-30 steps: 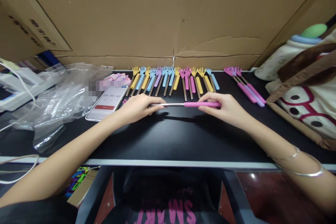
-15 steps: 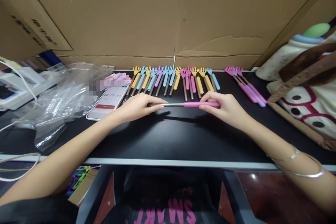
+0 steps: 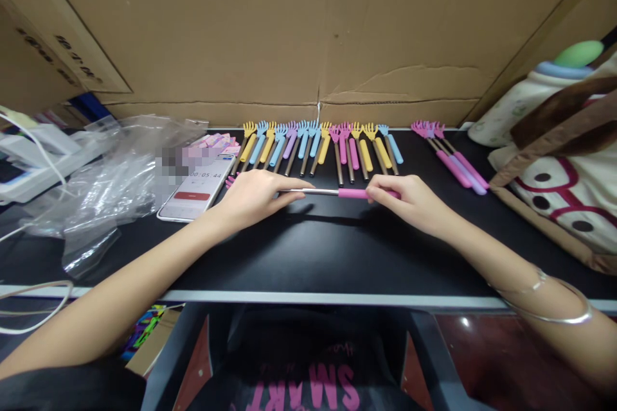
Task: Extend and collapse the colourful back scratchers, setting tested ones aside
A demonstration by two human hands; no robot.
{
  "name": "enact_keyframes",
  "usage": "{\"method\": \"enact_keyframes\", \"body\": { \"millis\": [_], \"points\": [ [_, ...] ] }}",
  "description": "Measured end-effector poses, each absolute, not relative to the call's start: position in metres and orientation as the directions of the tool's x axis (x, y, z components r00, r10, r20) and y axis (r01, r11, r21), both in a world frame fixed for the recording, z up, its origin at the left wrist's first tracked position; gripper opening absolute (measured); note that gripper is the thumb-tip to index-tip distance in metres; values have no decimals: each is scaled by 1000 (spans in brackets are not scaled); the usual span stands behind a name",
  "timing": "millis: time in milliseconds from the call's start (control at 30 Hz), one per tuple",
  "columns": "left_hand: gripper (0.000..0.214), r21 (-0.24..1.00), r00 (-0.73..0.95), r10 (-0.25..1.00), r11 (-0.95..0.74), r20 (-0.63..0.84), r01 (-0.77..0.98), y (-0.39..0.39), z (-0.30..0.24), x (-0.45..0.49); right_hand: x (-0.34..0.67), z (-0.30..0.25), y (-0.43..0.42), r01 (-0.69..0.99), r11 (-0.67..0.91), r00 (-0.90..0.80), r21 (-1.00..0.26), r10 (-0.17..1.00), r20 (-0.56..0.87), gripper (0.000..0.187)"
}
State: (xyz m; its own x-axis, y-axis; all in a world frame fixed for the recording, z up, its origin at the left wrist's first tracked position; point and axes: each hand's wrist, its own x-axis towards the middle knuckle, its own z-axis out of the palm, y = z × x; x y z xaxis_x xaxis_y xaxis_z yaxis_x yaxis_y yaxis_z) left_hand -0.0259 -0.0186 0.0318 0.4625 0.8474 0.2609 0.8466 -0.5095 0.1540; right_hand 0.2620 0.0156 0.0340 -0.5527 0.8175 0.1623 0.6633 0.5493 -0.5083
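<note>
I hold a telescopic back scratcher (image 3: 332, 192) level above the black table (image 3: 308, 250). It has a metal shaft and a pink grip. My left hand (image 3: 253, 196) is closed on the shaft's left end; the claw head is hidden in it. My right hand (image 3: 405, 200) is closed round the pink grip. Behind them a row of several scratchers (image 3: 318, 148) with yellow, blue, purple and pink grips lies side by side. A smaller bunch of pink and purple scratchers (image 3: 453, 157) lies further right.
A phone (image 3: 197, 187) showing a running timer lies left of my left hand. Crumpled clear plastic bags (image 3: 110, 180) lie further left. Cardboard (image 3: 308, 32) walls the back. A cloth bag (image 3: 563, 167) stands at the right edge.
The scratcher has become shorter: my right hand slid left toward my left hand, pushing the shaft in. The timer went from 05:43 to 05:44.
</note>
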Motion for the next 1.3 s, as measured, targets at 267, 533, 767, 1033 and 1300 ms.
{"method": "enact_keyframes", "body": {
  "millis": [267, 533, 767, 1033, 1300],
  "points": [
    [33, 115, 484, 851, -512, 202, 851, -20, 32, -25, 260, 34, 15, 608, 598, -597, -522, 778, 196, 40],
    [33, 65, 502, 863, -505, 55, 861, -22, 44, -29, 260, 36, 15, 626, 599, -596, -499, 780, 188, 37],
    [33, 50, 536, 844, -536, 12, 843, -12, 52, -49, 267, 41, 19, 707, 561, -533, -430, 823, 198, 35],
    [32, 63, 572, 816, -577, 82, 814, -8, 53, -57, 266, 40, 20, 637, 562, -521, -528, 818, 242, 30],
    [38, 13, 591, 791, -600, 157, 800, -5, 46, -56, 267, 33, 25, 557, 560, -545, -613, 804, 238, 26]
  ]
}}
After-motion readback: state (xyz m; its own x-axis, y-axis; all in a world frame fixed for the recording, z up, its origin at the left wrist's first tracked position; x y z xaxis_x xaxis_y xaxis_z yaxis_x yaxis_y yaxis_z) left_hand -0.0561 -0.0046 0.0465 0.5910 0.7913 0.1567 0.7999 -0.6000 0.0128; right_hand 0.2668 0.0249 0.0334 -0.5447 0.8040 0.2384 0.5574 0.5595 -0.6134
